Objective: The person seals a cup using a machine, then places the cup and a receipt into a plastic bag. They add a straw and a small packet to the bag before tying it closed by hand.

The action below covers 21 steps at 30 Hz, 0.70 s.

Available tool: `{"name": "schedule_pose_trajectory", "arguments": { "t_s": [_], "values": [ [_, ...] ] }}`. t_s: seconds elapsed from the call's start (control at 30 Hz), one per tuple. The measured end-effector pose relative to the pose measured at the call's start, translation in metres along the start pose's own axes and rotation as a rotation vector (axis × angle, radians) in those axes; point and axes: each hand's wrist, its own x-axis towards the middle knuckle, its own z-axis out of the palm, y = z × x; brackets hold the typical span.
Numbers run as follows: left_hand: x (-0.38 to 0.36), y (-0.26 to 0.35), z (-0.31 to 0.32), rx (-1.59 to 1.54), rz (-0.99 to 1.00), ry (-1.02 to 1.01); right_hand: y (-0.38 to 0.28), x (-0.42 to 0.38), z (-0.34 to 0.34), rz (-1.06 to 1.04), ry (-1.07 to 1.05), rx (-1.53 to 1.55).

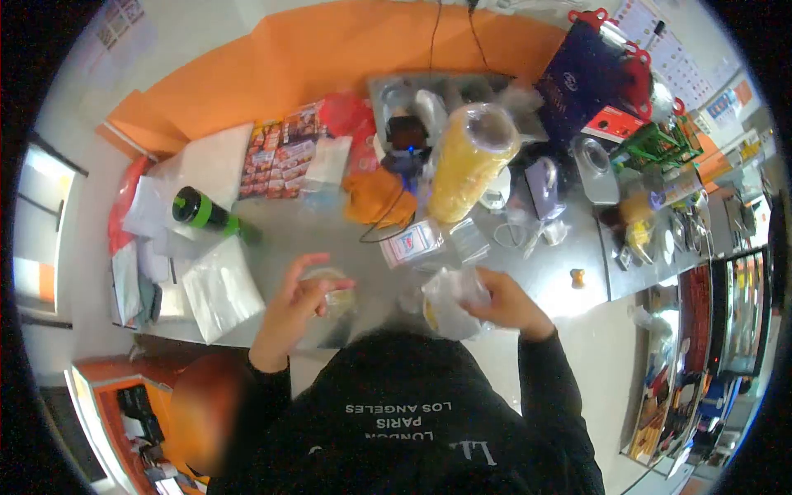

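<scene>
My right hand [505,304] is closed on a crumpled clear plastic bag [454,304] near the table's front edge. Something yellowish shows at the bag's left side, too blurred to name. My left hand [299,304] has its fingers stretched out and apart. It is over the table beside a round, pale see-through thing [338,295], whose kind I cannot make out. A printed card in clear wrapping [411,243] and a flat clear packet [469,241] lie beyond my right hand.
A large yellow plastic-wrapped roll [472,165] stands behind, beside an orange cloth [378,198]. To the left lie a black-and-green bottle [202,210] and white plastic bags [223,289]. A small orange-brown object [577,278] sits near the right edge.
</scene>
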Motion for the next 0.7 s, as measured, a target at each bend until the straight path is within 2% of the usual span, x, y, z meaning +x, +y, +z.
{"name": "schedule_pose_trajectory", "arguments": {
  "t_s": [0.17, 0.27, 0.33, 0.4, 0.47, 0.5, 0.6, 0.7],
  "values": [
    [-0.022, 0.025, 0.036, 0.006, -0.133, 0.261, -0.017, -0.040, -0.009, -0.118, -0.118, -0.052],
    [-0.032, 0.013, 0.048, 0.043, -0.131, 0.295, -0.001, -0.048, -0.021, -0.119, -0.188, -0.015],
    [-0.034, 0.003, 0.060, 0.280, 0.041, 0.267, 0.001, -0.042, -0.027, -0.164, -0.224, -0.009],
    [-0.035, -0.002, 0.075, 0.401, 0.107, 0.206, -0.002, -0.033, -0.024, -0.204, -0.242, 0.050],
    [-0.033, -0.001, 0.097, 0.403, 0.076, 0.127, 0.001, -0.022, -0.015, -0.294, -0.227, 0.041],
    [-0.034, 0.007, 0.109, 0.503, -0.010, 0.081, 0.001, -0.016, -0.010, -0.342, -0.218, 0.035],
    [-0.023, 0.007, 0.130, 0.518, 0.088, 0.058, -0.004, -0.003, -0.001, -0.287, -0.266, 0.122],
    [-0.010, 0.003, 0.145, 0.460, 0.130, 0.078, -0.007, 0.007, 0.007, -0.378, -0.222, 0.115]
  ]
}}
